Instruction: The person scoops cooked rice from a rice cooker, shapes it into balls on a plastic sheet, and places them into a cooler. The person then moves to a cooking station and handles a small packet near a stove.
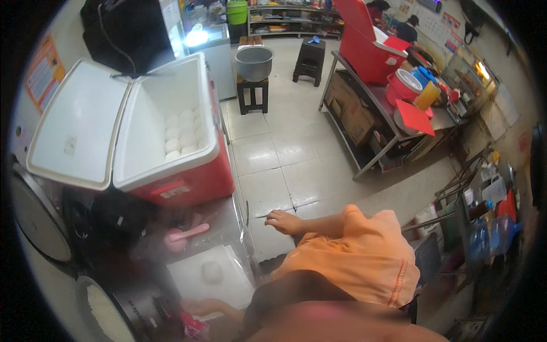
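Note:
My left hand [201, 307] is blurred at the near edge of a stack of white paper sheets [241, 280] on the metal table [216, 213]; whether it grips them is unclear. A pale rounded shape [212, 272] shows on the top sheet. Beside that hand lies a pink packet [194, 327]. My right hand [284, 221] hangs past the table edge over the tiled floor, fingers loosely bent, apparently holding nothing. Beyond the papers is a pink scoop [177, 240]. A red cooler box [192, 181] stands with its white lid [81, 128] raised and several white round balls [181, 132] inside.
At lower left, an open pot [102, 316] holds white grains, with a round lid [40, 209] above. A grey pot [254, 64] sits on a stool. Across the floor, another red cooler [367, 51] and buckets crowd a metal table [384, 122]. Two people [406, 30] are far back.

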Tool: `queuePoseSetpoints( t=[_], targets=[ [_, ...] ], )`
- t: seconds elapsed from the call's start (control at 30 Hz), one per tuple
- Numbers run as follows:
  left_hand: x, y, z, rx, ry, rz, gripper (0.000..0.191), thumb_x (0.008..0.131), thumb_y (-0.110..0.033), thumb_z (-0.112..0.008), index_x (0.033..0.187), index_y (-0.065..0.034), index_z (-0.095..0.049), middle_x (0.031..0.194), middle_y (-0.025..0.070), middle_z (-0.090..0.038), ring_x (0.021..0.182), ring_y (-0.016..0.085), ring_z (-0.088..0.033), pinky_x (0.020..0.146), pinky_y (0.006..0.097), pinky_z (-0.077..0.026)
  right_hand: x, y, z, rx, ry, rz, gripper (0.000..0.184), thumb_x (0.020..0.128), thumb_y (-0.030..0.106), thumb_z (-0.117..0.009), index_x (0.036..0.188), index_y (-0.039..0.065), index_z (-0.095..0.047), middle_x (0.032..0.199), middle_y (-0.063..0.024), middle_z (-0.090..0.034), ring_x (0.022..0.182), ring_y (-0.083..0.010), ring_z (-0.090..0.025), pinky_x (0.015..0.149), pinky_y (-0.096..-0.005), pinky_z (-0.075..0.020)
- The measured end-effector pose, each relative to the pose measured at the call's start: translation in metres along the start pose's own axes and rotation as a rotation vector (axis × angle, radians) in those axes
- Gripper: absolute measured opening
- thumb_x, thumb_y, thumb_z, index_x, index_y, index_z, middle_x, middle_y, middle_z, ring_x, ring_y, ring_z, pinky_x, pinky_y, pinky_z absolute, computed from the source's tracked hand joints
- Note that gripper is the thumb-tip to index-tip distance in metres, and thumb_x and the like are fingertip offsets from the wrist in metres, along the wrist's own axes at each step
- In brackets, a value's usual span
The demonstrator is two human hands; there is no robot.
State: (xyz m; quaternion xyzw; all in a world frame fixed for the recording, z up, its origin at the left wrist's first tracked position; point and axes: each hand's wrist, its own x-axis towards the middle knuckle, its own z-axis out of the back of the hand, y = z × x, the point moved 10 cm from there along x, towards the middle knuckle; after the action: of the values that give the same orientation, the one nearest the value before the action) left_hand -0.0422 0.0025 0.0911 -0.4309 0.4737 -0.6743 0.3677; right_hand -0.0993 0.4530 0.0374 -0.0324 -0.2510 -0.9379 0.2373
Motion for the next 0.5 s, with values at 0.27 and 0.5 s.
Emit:
queuePoseSetpoints(
  t=[0.27,0.5],
  targets=[
    [-0.116,-0.136,-0.064,0.023,0.137,-0.797,0.023,0.102,-0.015,-0.044,0.113,-0.0017,-0.06,0.098,0.0134,-0.063,0.079,0.022,-0.061,0.07,0.0315,-0.05,-0.215,-0.183,-0.092,0.16,0.628,-0.818,0.026,0.079,0.015,-0.06,0.104,0.008,-0.063,0.108,-0.0163,-0.061,0.105,-0.0361,-0.056,0.087,-0.0452,-0.0481],
    [-0.376,-0.199,-0.163,-0.082,0.874,-0.583,0.02,0.096,-0.005,-0.045,0.109,-0.0022,-0.061,0.098,0.0113,-0.063,0.079,0.018,-0.06,0.07,0.0287,-0.05,-0.419,-0.259,-0.047,0.375,0.109,-1.125,0.025,0.08,0.017,-0.058,0.101,0.007,-0.066,0.103,-0.0185,-0.066,0.099,-0.0363,-0.061,0.085,-0.0451,-0.0492]
  ],
)
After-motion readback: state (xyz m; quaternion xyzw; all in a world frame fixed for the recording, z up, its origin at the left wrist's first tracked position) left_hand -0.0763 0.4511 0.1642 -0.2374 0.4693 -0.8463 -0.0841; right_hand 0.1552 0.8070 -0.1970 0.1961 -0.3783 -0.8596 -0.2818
